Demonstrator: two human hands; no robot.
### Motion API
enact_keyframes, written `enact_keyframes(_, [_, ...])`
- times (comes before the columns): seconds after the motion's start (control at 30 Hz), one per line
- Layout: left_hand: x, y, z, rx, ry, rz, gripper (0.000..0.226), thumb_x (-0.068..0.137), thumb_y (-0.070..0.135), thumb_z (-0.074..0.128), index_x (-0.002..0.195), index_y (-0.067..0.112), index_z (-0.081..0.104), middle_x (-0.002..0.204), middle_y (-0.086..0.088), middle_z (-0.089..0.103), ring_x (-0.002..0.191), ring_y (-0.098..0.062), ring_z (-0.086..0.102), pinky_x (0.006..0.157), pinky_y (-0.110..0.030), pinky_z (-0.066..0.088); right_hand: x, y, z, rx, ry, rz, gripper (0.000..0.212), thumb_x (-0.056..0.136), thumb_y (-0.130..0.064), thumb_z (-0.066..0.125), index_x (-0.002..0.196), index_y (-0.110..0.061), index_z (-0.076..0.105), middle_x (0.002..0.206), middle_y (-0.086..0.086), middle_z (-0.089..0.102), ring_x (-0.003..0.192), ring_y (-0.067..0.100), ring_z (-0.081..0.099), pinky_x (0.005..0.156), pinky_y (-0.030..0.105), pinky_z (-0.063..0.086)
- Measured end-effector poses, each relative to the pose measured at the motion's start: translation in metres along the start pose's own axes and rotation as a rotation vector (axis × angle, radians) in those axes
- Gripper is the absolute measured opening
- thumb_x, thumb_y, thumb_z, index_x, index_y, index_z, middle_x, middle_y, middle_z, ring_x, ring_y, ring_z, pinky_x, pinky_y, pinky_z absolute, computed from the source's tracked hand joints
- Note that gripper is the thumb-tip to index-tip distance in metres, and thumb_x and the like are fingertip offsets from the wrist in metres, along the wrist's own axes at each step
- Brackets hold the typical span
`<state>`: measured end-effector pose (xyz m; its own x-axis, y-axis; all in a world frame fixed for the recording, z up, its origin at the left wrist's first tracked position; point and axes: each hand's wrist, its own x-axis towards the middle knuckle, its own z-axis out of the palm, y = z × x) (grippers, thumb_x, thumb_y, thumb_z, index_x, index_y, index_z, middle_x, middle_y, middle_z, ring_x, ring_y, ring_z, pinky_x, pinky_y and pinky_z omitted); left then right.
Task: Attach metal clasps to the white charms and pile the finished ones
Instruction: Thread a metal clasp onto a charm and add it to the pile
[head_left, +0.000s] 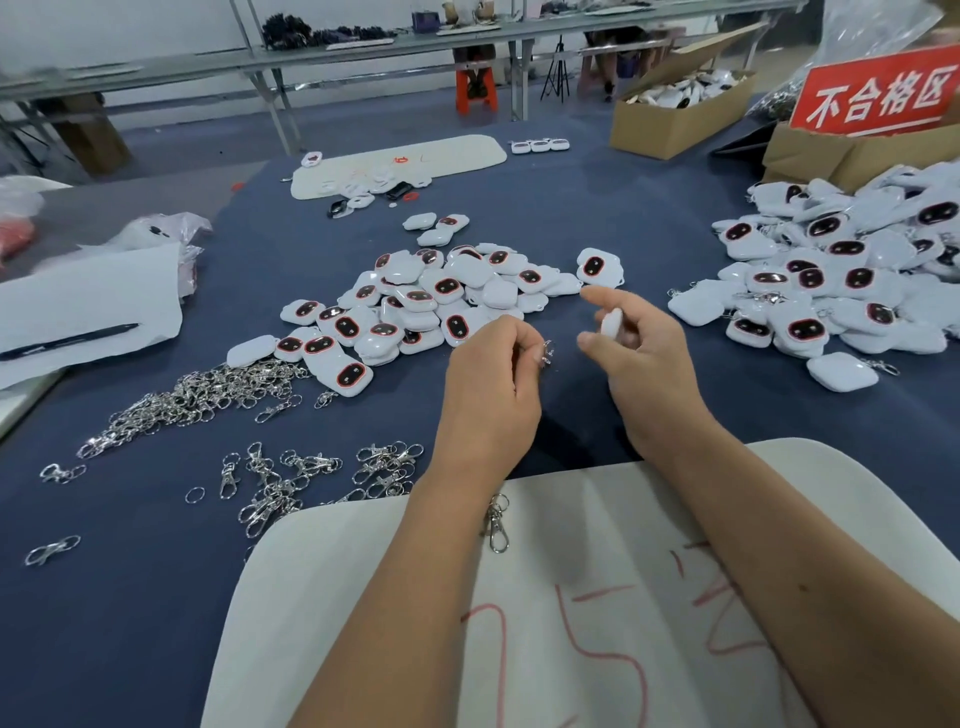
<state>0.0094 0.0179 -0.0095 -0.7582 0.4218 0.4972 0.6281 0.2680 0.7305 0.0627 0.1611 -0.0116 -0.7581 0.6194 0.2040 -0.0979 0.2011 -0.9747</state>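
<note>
My left hand (493, 379) is closed around a small metal clasp (546, 353) that peeks out at the fingertips. My right hand (641, 358) pinches a white charm (612, 322), seen edge-on, a short gap to the right of the clasp. A heap of white charms with dark oval faces (426, 306) lies just beyond my hands. A larger pile of charms with clasps on them (841, 275) spreads along the right side. Loose metal clasps (208, 395) are scattered on the left. One clasp (496, 522) lies under my left wrist.
A white board with red writing (597, 597) lies under my forearms on the blue table cloth (130, 597). White paper with a pen (78, 322) sits at left. Cardboard boxes (680, 109) and a red sign (878, 93) stand at the back right. Another white board (405, 161) lies farther back.
</note>
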Motion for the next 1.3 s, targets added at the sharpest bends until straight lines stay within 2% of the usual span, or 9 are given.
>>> enact_keyframes(0.13, [-0.001, 0.001, 0.001, 0.051, -0.068, 0.011, 0.016, 0.098, 0.008, 0.055, 0.086, 0.017, 0.060, 0.076, 0.013, 0.059, 0.072, -0.009, 0.054, 0.067, -0.032, 0.046, 0.003, 0.002, 0.003, 0.090, 0.000, 0.053, 0.033, 0.109, -0.019, 0.048, 0.137, -0.021, 0.064, 0.097, -0.008, 0.064, 0.083, -0.003, 0.059, 0.089, 0.017, 0.049])
enact_keyframes(0.3, [-0.001, 0.003, 0.002, 0.015, -0.134, -0.024, 0.016, 0.096, 0.009, 0.058, 0.086, 0.020, 0.063, 0.077, 0.008, 0.065, 0.072, -0.013, 0.060, 0.067, -0.033, 0.051, 0.001, 0.001, 0.005, 0.064, 0.049, -0.090, 0.032, 0.108, -0.019, 0.036, 0.097, -0.016, 0.065, 0.073, 0.000, 0.072, 0.069, 0.014, 0.052, 0.063, 0.021, 0.045])
enact_keyframes(0.43, [-0.002, 0.004, 0.001, -0.021, -0.161, -0.054, 0.014, 0.095, 0.012, 0.061, 0.086, 0.021, 0.066, 0.079, 0.009, 0.066, 0.073, -0.010, 0.061, 0.063, -0.021, 0.049, 0.005, 0.001, 0.006, 0.156, 0.144, 0.022, 0.019, 0.105, -0.027, 0.040, 0.093, -0.022, 0.053, 0.069, -0.003, 0.068, 0.062, 0.009, 0.049, 0.061, 0.028, 0.039])
enact_keyframes(0.53, [-0.002, 0.005, 0.002, -0.017, -0.196, -0.052, 0.015, 0.094, 0.010, 0.061, 0.085, 0.023, 0.064, 0.078, 0.009, 0.065, 0.070, -0.008, 0.058, 0.062, -0.016, 0.045, 0.007, 0.001, 0.003, 0.265, 0.101, 0.098, 0.005, 0.097, -0.026, 0.050, 0.100, -0.026, 0.054, 0.075, -0.008, 0.063, 0.058, 0.007, 0.046, 0.054, 0.027, 0.039])
enact_keyframes(0.57, [-0.003, 0.005, 0.002, -0.014, -0.207, -0.049, 0.015, 0.093, 0.010, 0.061, 0.085, 0.023, 0.064, 0.078, 0.010, 0.064, 0.069, -0.008, 0.057, 0.061, -0.017, 0.045, 0.007, 0.001, 0.002, 0.272, 0.071, 0.104, 0.011, 0.095, -0.020, 0.053, 0.104, -0.026, 0.055, 0.075, -0.009, 0.061, 0.058, 0.007, 0.047, 0.053, 0.025, 0.041])
enact_keyframes(0.73, [-0.003, 0.005, 0.003, 0.015, -0.220, -0.017, 0.014, 0.092, 0.008, 0.060, 0.085, 0.021, 0.062, 0.077, 0.008, 0.063, 0.068, -0.014, 0.056, 0.062, -0.031, 0.048, 0.002, -0.001, 0.005, 0.164, -0.088, 0.052, 0.027, 0.104, -0.008, 0.047, 0.111, -0.026, 0.065, 0.078, -0.020, 0.061, 0.067, 0.002, 0.053, 0.062, 0.019, 0.050])
enact_keyframes(0.9, [-0.002, 0.003, 0.003, 0.021, -0.186, -0.012, 0.012, 0.093, 0.008, 0.060, 0.086, 0.018, 0.063, 0.077, 0.007, 0.062, 0.068, -0.012, 0.054, 0.063, -0.031, 0.048, -0.002, -0.004, 0.006, 0.090, -0.144, 0.006, 0.026, 0.106, -0.007, 0.043, 0.117, -0.019, 0.063, 0.088, 0.004, 0.055, 0.076, 0.017, 0.048, 0.071, 0.030, 0.047])
enact_keyframes(1.03, [-0.002, 0.002, 0.004, 0.028, -0.175, -0.018, 0.011, 0.093, 0.009, 0.061, 0.087, 0.018, 0.063, 0.077, 0.007, 0.063, 0.069, -0.013, 0.055, 0.065, -0.035, 0.049, -0.003, -0.006, 0.007, 0.048, -0.135, -0.015, 0.026, 0.106, -0.003, 0.041, 0.118, -0.015, 0.061, 0.089, 0.006, 0.053, 0.078, 0.023, 0.044, 0.075, 0.039, 0.044])
enact_keyframes(1.3, [-0.004, 0.003, 0.003, 0.027, -0.169, -0.056, 0.011, 0.093, 0.012, 0.060, 0.085, 0.020, 0.061, 0.077, 0.007, 0.062, 0.069, -0.014, 0.056, 0.066, -0.041, 0.051, -0.006, -0.011, 0.008, -0.058, -0.114, -0.102, 0.026, 0.105, 0.001, 0.041, 0.119, -0.010, 0.061, 0.087, -0.003, 0.054, 0.060, 0.005, 0.041, 0.057, 0.015, 0.039])
